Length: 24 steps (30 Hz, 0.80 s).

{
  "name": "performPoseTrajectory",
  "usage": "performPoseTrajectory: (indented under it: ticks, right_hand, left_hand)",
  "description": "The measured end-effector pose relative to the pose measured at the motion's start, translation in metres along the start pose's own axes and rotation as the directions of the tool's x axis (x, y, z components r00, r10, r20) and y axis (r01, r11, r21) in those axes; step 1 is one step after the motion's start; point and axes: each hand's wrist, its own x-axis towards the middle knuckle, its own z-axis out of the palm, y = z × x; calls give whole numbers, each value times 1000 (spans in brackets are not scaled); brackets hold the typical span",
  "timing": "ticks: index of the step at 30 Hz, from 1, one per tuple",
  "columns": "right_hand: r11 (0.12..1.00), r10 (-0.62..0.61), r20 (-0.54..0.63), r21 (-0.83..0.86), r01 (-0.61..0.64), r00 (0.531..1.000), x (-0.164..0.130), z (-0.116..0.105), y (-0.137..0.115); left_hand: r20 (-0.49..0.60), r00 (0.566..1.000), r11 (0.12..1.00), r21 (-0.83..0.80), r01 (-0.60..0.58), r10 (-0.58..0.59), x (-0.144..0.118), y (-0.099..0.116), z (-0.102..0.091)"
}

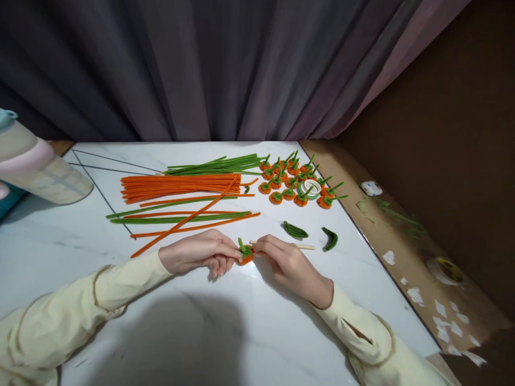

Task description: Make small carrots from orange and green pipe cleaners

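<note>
A small orange pipe-cleaner pumpkin with a green stem (245,254) sits low over the white marble surface (201,332), near its middle, pinched between both hands. The left hand (199,252) has its fingers (231,252) closed on the pumpkin's left side. The right hand (287,264) grips the pumpkin's right side with closed fingers and also holds a thin wooden stick (300,246) that points right. Just beyond lie two folded green pipe-cleaner leaves (295,230). Farther back rest loose orange pipe cleaners (181,185) and green pipe cleaners (217,164), with a cluster of finished orange pumpkins (289,179) around a white tape roll (309,188).
</note>
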Motion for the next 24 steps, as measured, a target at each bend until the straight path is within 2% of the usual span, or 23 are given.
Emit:
performPoseTrajectory:
  ticks: [3, 5, 7, 9, 10, 11, 12, 13, 15, 16, 18, 21, 24]
  right_hand:
    - [944, -170, 49, -277, 177, 984, 0, -3, -5]
    - [890, -260, 84, -365, 273, 962, 0, -4, -6]
    - [862, -283, 104, -407, 301, 953, 1, -3, -6]
    - [862, -245, 100, -432, 264, 964, 1, -2, -3]
    - [870, -217, 91, -433, 234, 972, 1, -1, -2]
    - [882, -191, 79, -424, 206, 978, 1, 0, 0]
    - [894, -174, 67, -409, 186, 983, 0, 1, 1]
    - [903, -166, 58, -392, 176, 984, 0, 2, 2]
    - [912, -167, 56, -371, 176, 984, 0, 3, 4]
    - [910, -173, 56, -373, 181, 983, 0, 4, 5]
    - [898, -187, 59, -395, 195, 981, 1, 5, 5]
    - [872, -213, 91, -431, 231, 973, 1, 5, 5]
    - [821, -272, 132, -485, 302, 953, 1, 4, 5]
  left_hand:
    - [3, 1000, 999, -47, 17, -17, 0, 0, -1]
    - [11, 1000, 999, -46, 18, -18, 0, 0, -1]
    - [18, 1000, 1000, 26, 12, -13, -1, -1, -1]
    - [-35, 996, 980, 186, -73, 81, -3, -2, -1]
    - [-85, 977, 939, 303, -161, 195, -4, -3, -1]
    - [-120, 932, 861, 436, -261, 343, -6, -5, -1]
    - [-125, 856, 743, 569, -353, 502, -7, -7, 0]
    - [-82, 769, 597, 684, -419, 634, -7, -10, -1]
    - [63, 655, 350, 805, -480, 753, -5, -18, -1]
    - [120, 629, 267, 832, -486, 768, -4, -22, -1]
    - [183, 597, 165, 862, -479, 781, 0, -28, -2]
    - [223, 581, 79, 890, -449, 783, 3, -32, -2]
    - [260, 584, -11, 919, -394, 769, 4, -32, -3]
